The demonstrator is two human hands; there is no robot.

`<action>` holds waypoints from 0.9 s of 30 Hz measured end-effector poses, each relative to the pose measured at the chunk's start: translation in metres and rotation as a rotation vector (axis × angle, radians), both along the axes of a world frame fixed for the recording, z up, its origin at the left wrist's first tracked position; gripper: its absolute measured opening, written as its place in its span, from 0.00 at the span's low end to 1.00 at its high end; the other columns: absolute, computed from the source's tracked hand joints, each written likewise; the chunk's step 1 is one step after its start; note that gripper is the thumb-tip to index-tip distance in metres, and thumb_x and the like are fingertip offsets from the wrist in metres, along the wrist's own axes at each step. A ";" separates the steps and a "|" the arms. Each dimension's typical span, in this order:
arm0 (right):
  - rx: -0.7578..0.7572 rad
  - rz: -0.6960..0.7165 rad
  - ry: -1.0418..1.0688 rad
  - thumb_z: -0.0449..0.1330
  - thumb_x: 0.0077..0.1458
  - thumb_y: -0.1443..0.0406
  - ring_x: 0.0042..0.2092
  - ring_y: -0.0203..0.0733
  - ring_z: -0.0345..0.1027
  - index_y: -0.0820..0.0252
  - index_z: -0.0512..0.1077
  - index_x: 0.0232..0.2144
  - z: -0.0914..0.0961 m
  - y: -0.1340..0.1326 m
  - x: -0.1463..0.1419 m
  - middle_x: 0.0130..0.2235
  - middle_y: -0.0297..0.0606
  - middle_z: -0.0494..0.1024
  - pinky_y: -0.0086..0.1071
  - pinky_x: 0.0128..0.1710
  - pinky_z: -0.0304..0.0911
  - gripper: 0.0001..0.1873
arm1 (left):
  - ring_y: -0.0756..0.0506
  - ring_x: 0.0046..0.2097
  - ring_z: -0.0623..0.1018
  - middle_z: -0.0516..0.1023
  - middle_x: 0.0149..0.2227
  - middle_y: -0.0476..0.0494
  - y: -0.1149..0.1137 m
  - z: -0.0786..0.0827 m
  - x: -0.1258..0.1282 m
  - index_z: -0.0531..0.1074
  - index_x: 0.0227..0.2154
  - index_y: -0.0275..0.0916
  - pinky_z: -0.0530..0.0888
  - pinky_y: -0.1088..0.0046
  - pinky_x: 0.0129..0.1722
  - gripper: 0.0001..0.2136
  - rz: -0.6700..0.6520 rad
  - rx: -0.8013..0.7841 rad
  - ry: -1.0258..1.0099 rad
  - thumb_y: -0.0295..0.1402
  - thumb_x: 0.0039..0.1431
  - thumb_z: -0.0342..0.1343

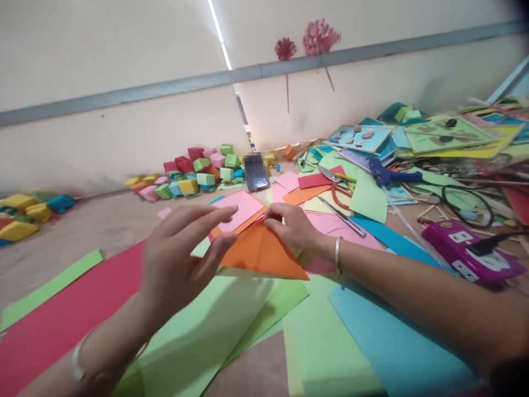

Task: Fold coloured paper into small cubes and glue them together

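A folded orange paper (264, 252) lies on the table amid coloured sheets, shaped like a triangle. My right hand (289, 226) pinches its upper corner, fingers closed on the fold. My left hand (177, 259) hovers just left of the orange paper with fingers stretched out and slightly blurred, holding nothing. A pink sheet (242, 209) lies just behind the orange paper.
Green sheets (215, 325), a red sheet (70, 314) and a blue sheet (388, 342) cover the near table. Small paper boxes (194, 171) pile up by the wall. Scissors (339, 184), a blue glue gun (392, 176) and a purple power strip (467, 248) lie to the right.
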State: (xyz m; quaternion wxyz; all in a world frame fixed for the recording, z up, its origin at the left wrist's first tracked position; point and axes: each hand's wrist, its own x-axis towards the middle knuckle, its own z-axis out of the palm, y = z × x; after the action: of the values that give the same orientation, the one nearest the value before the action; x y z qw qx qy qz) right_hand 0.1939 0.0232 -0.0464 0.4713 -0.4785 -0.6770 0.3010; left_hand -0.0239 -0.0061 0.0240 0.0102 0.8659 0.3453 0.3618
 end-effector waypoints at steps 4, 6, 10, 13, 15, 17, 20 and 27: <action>0.029 -0.084 0.122 0.56 0.50 0.69 0.32 0.37 0.65 0.58 0.69 0.25 -0.003 0.008 0.005 0.28 0.31 0.73 0.32 0.36 0.59 0.04 | 0.43 0.36 0.82 0.83 0.38 0.40 0.042 -0.033 -0.009 0.76 0.49 0.40 0.79 0.69 0.33 0.18 -0.008 -0.246 -0.158 0.45 0.62 0.55; 0.036 -0.134 0.166 0.55 0.51 0.67 0.33 0.39 0.67 0.58 0.70 0.26 -0.007 0.013 0.010 0.29 0.32 0.74 0.33 0.37 0.60 0.05 | 0.43 0.35 0.82 0.83 0.37 0.39 0.050 -0.052 -0.013 0.76 0.49 0.38 0.80 0.68 0.34 0.21 0.015 -0.379 -0.282 0.46 0.58 0.60; 0.055 -0.217 0.269 0.57 0.51 0.62 0.36 0.41 0.69 0.58 0.72 0.27 -0.010 0.017 0.016 0.31 0.34 0.77 0.35 0.39 0.63 0.07 | 0.38 0.45 0.82 0.83 0.45 0.36 0.051 -0.073 -0.015 0.78 0.46 0.40 0.81 0.63 0.43 0.22 -0.041 -0.418 -0.371 0.45 0.50 0.66; 0.086 -0.254 0.326 0.59 0.52 0.59 0.37 0.41 0.70 0.57 0.74 0.29 -0.001 0.014 0.014 0.33 0.36 0.78 0.35 0.40 0.64 0.09 | 0.37 0.48 0.80 0.82 0.48 0.37 0.048 -0.076 -0.013 0.76 0.50 0.41 0.78 0.60 0.49 0.27 -0.041 -0.409 -0.395 0.43 0.47 0.69; 0.102 -0.228 0.409 0.62 0.50 0.57 0.38 0.41 0.70 0.57 0.75 0.30 0.008 0.012 0.013 0.34 0.36 0.78 0.35 0.40 0.65 0.10 | 0.38 0.48 0.80 0.82 0.47 0.38 0.045 -0.075 -0.012 0.75 0.52 0.40 0.77 0.60 0.50 0.30 -0.010 -0.443 -0.483 0.43 0.45 0.70; 0.051 -0.127 0.556 0.66 0.47 0.54 0.37 0.40 0.71 0.56 0.76 0.32 0.018 0.010 0.013 0.35 0.35 0.78 0.34 0.39 0.66 0.14 | 0.38 0.47 0.80 0.82 0.45 0.38 0.042 -0.071 -0.011 0.75 0.49 0.39 0.78 0.62 0.48 0.27 -0.002 -0.524 -0.610 0.44 0.46 0.69; -0.176 0.141 0.687 0.70 0.43 0.47 0.36 0.40 0.71 0.56 0.76 0.39 0.027 0.006 0.015 0.36 0.37 0.78 0.32 0.36 0.66 0.25 | 0.40 0.43 0.80 0.83 0.41 0.41 0.036 -0.062 -0.009 0.77 0.40 0.38 0.79 0.66 0.41 0.20 0.006 -0.602 -0.797 0.45 0.48 0.68; -0.406 0.190 0.580 0.76 0.32 0.57 0.32 0.38 0.71 0.61 0.76 0.27 0.021 0.007 0.016 0.29 0.35 0.78 0.31 0.35 0.66 0.21 | 0.46 0.32 0.78 0.81 0.32 0.46 0.036 -0.051 -0.004 0.77 0.36 0.38 0.74 0.76 0.28 0.20 0.016 -0.829 -0.943 0.45 0.43 0.71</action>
State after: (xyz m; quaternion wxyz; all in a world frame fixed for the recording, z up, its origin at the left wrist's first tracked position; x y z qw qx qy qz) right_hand 0.2103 0.0298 -0.0258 0.5090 -0.3919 -0.4830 0.5950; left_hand -0.0281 0.0298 -0.0265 0.4937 0.5344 0.4219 0.5410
